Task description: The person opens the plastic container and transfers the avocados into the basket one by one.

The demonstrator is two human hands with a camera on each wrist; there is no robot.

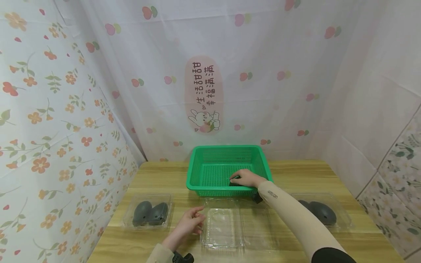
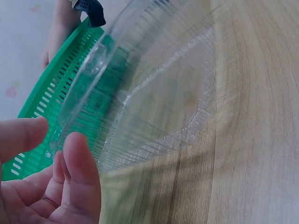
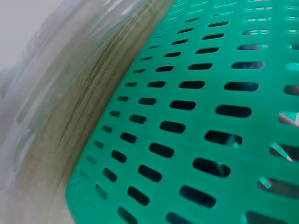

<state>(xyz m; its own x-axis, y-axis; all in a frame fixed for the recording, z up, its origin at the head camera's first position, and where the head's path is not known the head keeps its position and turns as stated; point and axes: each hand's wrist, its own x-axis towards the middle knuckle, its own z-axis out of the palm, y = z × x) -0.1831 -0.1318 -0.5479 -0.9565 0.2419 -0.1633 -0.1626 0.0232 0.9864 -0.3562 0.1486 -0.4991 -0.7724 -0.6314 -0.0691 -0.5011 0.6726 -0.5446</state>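
Observation:
My right hand [image 1: 246,179] reaches over the front rim of the green plastic basket [image 1: 228,190], its fingers curled over a dark object [image 1: 234,181]. Most of that object is hidden by the hand and the rim. In the right wrist view the slotted basket wall [image 3: 191,107] blocks sight of the fingers. My left hand [image 1: 192,221] is beside the left edge of an open clear plastic clamshell box [image 1: 222,228]. Its fingers are loosely bent with nothing between them, and the left wrist view shows the fingertips [image 2: 77,144] close to the box's edge; contact cannot be told.
On the left stands a clear box [image 1: 169,204] with two dark grey egg-shaped things [image 1: 142,213] inside. Another clear box [image 1: 340,208] with similar dark things [image 1: 323,213] is on the right, partly behind my right forearm. A printed curtain [image 1: 230,91] hangs behind the wooden table [image 1: 164,175].

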